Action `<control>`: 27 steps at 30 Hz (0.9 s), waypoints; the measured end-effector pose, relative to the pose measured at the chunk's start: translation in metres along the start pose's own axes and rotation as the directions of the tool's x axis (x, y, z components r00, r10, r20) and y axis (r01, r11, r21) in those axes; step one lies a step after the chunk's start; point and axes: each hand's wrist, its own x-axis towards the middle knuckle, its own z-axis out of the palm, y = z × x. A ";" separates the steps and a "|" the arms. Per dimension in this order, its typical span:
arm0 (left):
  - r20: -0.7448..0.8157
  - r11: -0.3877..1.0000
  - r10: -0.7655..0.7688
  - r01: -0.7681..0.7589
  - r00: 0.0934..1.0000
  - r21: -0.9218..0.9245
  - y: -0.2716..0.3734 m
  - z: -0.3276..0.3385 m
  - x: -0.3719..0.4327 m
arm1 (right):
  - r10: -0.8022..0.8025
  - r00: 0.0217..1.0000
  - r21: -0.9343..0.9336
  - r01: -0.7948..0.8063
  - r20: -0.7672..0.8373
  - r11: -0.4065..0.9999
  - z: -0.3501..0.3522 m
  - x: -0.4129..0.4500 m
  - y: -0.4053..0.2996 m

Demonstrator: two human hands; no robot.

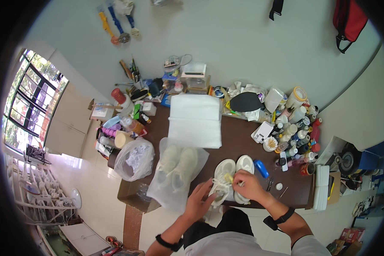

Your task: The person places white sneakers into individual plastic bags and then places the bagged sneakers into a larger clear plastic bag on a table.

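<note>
A pair of white lace-up sneakers lies in front of me at the near edge of the brown table. My left hand (197, 199) is beside the left sneaker (224, 168), fingers apart, with the thumb close to its opening. Over the right sneaker (245, 162), my right hand (249, 187) has its fingertips pinched at a small yellow piece (228, 178) near the left shoe's laces. What the yellow piece is cannot be made out. My right hand covers much of the right sneaker's middle.
Another pair of pale shoes (179, 166) lies in a translucent bag to the left. Beyond are stacked white sheets (195, 121). A bag of crumpled paper (137, 160) stands left, above a cardboard box (131, 195). Rightward are a blue object (261, 169), a white cap (278, 186) and several bottles (297, 114).
</note>
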 end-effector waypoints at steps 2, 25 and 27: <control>0.139 0.997 0.069 -0.062 0.988 -0.053 0.009 -0.017 0.008 | -0.109 0.989 0.024 0.107 0.098 0.994 0.018 -0.005 -0.034; 0.137 0.840 -0.295 0.325 0.946 -0.435 -0.057 -0.111 -0.122 | 0.269 0.962 0.512 -0.253 0.043 0.821 0.198 -0.060 -0.083; 0.071 0.947 -0.268 0.277 0.961 -0.163 -0.049 -0.115 -0.126 | 0.319 0.947 0.497 -0.288 0.025 0.818 0.206 -0.061 -0.083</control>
